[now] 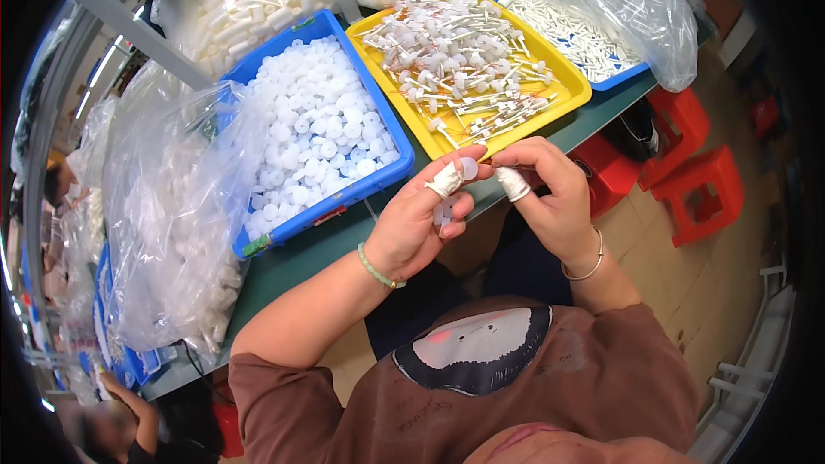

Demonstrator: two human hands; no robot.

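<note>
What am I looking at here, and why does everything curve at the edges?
There is no machine: these are a person's two bare hands, seen from a wide fisheye camera worn on the head, which bends straight edges. The left hand holds small, round, translucent white discs. The right hand is raised close by; whether it grips anything is too small to tell. On the green table stand a blue plastic tray of similar discs, a yellow plastic tray heaped with white stick-like pieces, and another blue tray.
</note>
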